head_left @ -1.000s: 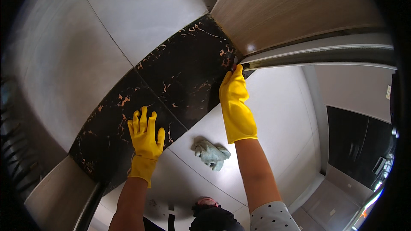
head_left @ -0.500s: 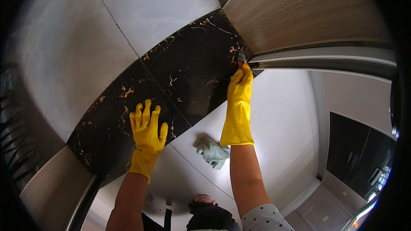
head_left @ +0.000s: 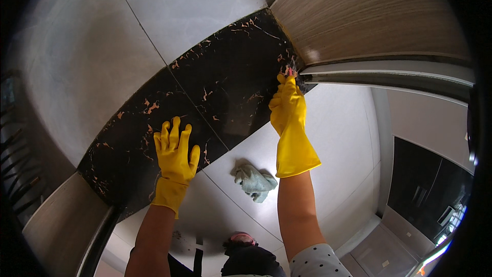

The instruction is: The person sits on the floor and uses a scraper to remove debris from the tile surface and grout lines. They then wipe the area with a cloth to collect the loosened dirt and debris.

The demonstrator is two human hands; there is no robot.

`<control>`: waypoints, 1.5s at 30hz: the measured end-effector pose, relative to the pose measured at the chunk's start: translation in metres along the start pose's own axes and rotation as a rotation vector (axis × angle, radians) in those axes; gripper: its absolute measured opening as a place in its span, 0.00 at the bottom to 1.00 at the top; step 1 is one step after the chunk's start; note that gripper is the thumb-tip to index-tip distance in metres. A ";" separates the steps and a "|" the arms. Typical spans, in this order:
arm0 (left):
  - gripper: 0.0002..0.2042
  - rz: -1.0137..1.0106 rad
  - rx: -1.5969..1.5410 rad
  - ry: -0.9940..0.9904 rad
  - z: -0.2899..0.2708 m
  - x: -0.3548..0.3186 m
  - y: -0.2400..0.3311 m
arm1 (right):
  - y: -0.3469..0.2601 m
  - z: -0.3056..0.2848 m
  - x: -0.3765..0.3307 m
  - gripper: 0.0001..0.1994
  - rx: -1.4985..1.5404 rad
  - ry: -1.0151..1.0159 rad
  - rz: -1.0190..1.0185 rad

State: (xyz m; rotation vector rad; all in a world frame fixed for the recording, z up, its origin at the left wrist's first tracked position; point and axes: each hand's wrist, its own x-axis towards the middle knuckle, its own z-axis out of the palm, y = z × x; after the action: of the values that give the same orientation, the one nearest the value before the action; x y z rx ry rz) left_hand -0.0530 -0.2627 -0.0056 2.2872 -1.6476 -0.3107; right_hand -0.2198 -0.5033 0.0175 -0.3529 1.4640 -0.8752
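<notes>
Both my hands wear long yellow rubber gloves. My left hand (head_left: 175, 156) lies flat with spread fingers on a black stone floor strip (head_left: 233, 74) with coppery veins, holding nothing. At the strip's far right corner, my right hand (head_left: 290, 118) is closed round a small tool with a pinkish-red handle (head_left: 290, 71). Its tip points at the corner where the strip meets the door frame; its exact kind is too small and partly covered to tell. A crumpled grey-green cloth (head_left: 254, 181) lies on the pale floor between my forearms.
A wood-grain panel (head_left: 369, 15) rises at the upper right, with a pale frame and dark track (head_left: 389, 78) along its edge. Pale tiles (head_left: 102, 72) border the strip. Another wood-grain panel (head_left: 66, 220) stands lower left. Black-fronted cabinets (head_left: 425, 184) are far right.
My right hand has turned at the wrist, its cuff swinging right, and its fingers are curled more tightly round the tool. The left hand stays in place on the strip.
</notes>
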 end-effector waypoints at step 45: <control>0.26 -0.011 -0.022 -0.019 0.000 0.000 0.000 | 0.023 0.004 0.037 0.21 -0.003 0.145 -0.100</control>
State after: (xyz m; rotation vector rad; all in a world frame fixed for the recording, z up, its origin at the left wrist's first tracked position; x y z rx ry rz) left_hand -0.0528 -0.2622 -0.0053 2.2843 -1.6333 -0.3519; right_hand -0.2133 -0.5147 -0.0241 -0.3739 1.5923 -0.9963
